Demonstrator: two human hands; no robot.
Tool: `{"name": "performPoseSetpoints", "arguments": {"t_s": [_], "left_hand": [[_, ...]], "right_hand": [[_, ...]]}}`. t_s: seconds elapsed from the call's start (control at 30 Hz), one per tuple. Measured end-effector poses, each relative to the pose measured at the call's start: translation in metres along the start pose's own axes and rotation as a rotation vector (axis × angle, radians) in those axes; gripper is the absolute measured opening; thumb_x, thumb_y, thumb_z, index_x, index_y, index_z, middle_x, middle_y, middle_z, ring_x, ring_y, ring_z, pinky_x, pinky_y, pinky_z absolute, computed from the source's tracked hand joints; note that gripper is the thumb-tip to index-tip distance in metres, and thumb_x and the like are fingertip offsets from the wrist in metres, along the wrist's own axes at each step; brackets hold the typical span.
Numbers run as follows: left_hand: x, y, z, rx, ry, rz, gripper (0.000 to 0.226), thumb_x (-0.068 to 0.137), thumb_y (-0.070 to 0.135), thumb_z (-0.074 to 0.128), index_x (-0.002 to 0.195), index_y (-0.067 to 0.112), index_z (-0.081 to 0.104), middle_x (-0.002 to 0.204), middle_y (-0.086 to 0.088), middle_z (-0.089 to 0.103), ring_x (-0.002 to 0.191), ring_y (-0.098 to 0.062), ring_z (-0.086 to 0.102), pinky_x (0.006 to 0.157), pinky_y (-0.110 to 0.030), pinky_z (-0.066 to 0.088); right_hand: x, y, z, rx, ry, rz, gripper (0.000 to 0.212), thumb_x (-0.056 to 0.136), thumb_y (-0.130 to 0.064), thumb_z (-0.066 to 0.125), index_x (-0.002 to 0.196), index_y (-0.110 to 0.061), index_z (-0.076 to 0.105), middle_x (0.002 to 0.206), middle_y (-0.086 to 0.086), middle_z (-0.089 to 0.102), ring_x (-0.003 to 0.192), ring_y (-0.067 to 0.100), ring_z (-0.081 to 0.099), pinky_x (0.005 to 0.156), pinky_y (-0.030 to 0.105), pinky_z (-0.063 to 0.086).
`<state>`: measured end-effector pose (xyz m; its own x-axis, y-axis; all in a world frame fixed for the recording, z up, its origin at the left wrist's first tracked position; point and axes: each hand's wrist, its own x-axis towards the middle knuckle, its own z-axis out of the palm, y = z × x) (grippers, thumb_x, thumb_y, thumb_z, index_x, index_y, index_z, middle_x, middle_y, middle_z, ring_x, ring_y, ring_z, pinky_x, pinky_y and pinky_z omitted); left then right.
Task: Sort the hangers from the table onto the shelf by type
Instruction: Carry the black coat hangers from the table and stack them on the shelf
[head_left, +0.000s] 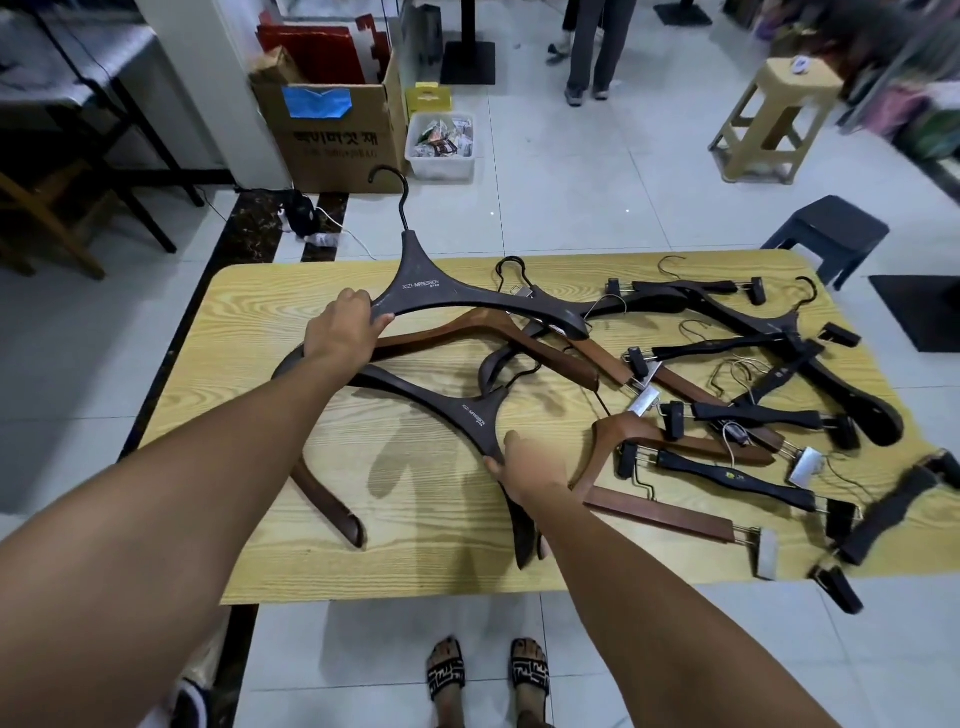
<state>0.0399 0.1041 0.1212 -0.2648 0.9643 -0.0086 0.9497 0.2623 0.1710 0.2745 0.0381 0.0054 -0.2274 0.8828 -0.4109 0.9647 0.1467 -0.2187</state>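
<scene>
At the near left of the bench (249, 519), one brown hanger arm (332, 506) pokes out from under the left forearm. The left hand (345, 330) is clenched round the left arm of a dark hanger (421, 288). This hanger is held up off the bench and tilted, with its hook pointing far past the bench edge and its right arm reaching over the pile in the middle.

Just right of that hand, and lower, a plain brown hanger (483, 325) lies on the bench. Nearer, a second dark hanger (475, 415) lies flat, its left arm running beneath the left wrist. The right hand (535, 470) is blurred; it grasps this hanger's right arm close to the neck.

Just beside the right hand, on its right, a brown clip hanger (660, 514) lies at the near side, with a black clip hanger (727, 478) just beyond it. More clip hangers are tangled across the right half of the bench, and a large dark hanger (852, 400) lies toward the far right.

On the floor beyond the bench stand a cardboard box (337, 130) at far left and a beige stool (779, 119) at far right.
</scene>
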Motion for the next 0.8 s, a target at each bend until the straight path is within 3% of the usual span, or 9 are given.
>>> {"name": "performPoseSetpoints", "arguments": {"t_s": [0.13, 0.3, 0.47, 0.63, 0.8], "left_hand": [[-0.002, -0.006, -0.001, 0.004, 0.003, 0.006, 0.040, 0.098, 0.039, 0.043, 0.107, 0.002, 0.052, 0.114, -0.016, 0.053, 0.099, -0.036, 0.055, 0.071, -0.040, 0.039], [-0.004, -0.020, -0.004, 0.016, -0.001, 0.009, 0.040, 0.098, 0.040, 0.044, 0.107, 0.003, 0.052, 0.112, -0.014, 0.053, 0.097, -0.035, 0.055, 0.071, -0.039, 0.039], [-0.003, -0.029, -0.007, 0.023, 0.007, 0.003, 0.040, 0.098, 0.041, 0.044, 0.108, 0.003, 0.052, 0.113, -0.015, 0.053, 0.099, -0.036, 0.054, 0.071, -0.039, 0.038], [-0.004, -0.028, -0.012, 0.002, 0.026, 0.006, 0.040, 0.097, 0.041, 0.044, 0.109, 0.004, 0.052, 0.113, -0.014, 0.053, 0.100, -0.036, 0.055, 0.071, -0.040, 0.039], [-0.013, -0.029, -0.017, 0.001, 0.031, 0.007, 0.040, 0.097, 0.041, 0.044, 0.111, 0.004, 0.053, 0.114, -0.014, 0.053, 0.100, -0.036, 0.055, 0.071, -0.040, 0.038]], "right_hand": [[-0.001, -0.017, 0.007, 0.143, -0.120, 0.131, 0.039, 0.095, -0.028, 0.053, 0.125, -0.005, 0.040, 0.122, 0.014, 0.056, 0.110, 0.033, 0.057, 0.077, 0.036, 0.042], [-0.003, -0.023, 0.011, 0.168, -0.124, 0.174, 0.031, 0.095, -0.003, 0.042, 0.126, 0.000, 0.044, 0.128, 0.018, 0.050, 0.113, 0.033, 0.056, 0.088, 0.038, 0.047], [-0.010, -0.032, 0.013, 0.244, -0.138, 0.243, 0.039, 0.095, -0.003, 0.044, 0.132, 0.001, 0.034, 0.134, 0.021, 0.040, 0.119, 0.035, 0.053, 0.094, 0.039, 0.045], [-0.025, -0.038, 0.024, 0.255, -0.133, 0.274, 0.047, 0.096, -0.010, 0.044, 0.138, 0.001, 0.025, 0.137, 0.019, 0.044, 0.124, 0.032, 0.050, 0.097, 0.038, 0.043], [-0.035, -0.039, 0.029, 0.246, -0.104, 0.287, 0.040, 0.098, -0.017, 0.040, 0.134, -0.001, 0.033, 0.132, 0.015, 0.052, 0.121, 0.032, 0.054, 0.095, 0.038, 0.043]]}}
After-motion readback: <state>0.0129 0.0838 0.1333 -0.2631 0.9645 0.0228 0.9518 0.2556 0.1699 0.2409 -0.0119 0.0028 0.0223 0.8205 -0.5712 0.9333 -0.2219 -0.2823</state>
